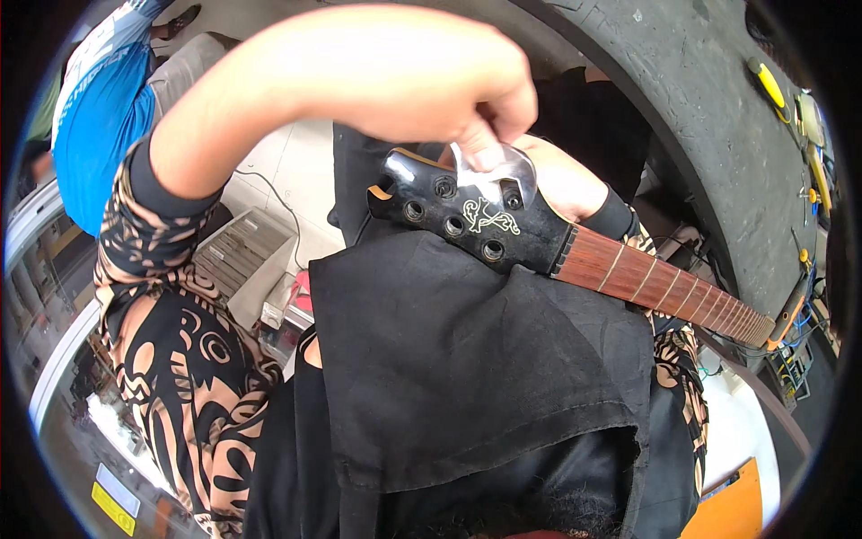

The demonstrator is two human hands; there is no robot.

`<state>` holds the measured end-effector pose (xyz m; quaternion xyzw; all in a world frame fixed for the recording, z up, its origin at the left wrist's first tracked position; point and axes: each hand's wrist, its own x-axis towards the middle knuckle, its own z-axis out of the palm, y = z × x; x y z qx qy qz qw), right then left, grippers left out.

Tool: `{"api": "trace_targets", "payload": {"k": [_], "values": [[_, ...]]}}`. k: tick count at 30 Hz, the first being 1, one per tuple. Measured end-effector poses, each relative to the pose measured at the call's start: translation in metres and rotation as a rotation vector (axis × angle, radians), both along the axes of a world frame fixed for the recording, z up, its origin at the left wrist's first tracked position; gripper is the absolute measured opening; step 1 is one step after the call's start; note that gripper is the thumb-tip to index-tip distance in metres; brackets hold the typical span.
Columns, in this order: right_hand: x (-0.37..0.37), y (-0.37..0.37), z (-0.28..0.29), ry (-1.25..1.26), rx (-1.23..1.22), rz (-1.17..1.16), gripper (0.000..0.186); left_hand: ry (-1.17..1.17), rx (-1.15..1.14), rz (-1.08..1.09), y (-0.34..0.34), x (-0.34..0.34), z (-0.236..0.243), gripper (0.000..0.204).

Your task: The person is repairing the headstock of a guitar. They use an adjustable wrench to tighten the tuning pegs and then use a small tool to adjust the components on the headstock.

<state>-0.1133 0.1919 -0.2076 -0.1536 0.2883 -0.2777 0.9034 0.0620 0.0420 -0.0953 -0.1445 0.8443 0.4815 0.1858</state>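
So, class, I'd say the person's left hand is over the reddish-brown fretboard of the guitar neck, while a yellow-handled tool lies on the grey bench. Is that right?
Not quite. The left hand is over the black headstock, not the fretboard, as the head view shows. The yellow-handled tool does lie on the grey bench.

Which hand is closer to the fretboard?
The right. The right hand is partly hidden behind the headstock, close to where the fretboard begins. The left hand is farther away, over the headstock's upper edge in the picture.
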Motion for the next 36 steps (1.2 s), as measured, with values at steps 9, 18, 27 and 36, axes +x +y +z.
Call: {"api": "trace_targets", "payload": {"k": [9, 18, 27, 36], "values": [[0.001, -0.006, 0.006, -0.031, -0.078, 0.041, 0.05, 0.001, 0.232, 0.185, 0.007, 0.036, 0.018, 0.024], [-0.002, 0.001, -0.026, 0.108, -0.132, 0.014, 0.032, -0.213, -0.2, -0.288, -0.014, -0.044, 0.086, 0.026], [-0.001, -0.003, -0.014, 0.073, -0.258, 0.042, 0.024, 0.012, -0.162, -0.359, -0.021, -0.039, 0.07, 0.026], [-0.001, 0.01, -0.02, -0.091, -0.042, -0.1, 0.046, -0.073, 0.093, 0.105, 0.007, 0.022, 0.001, 0.026]]}}
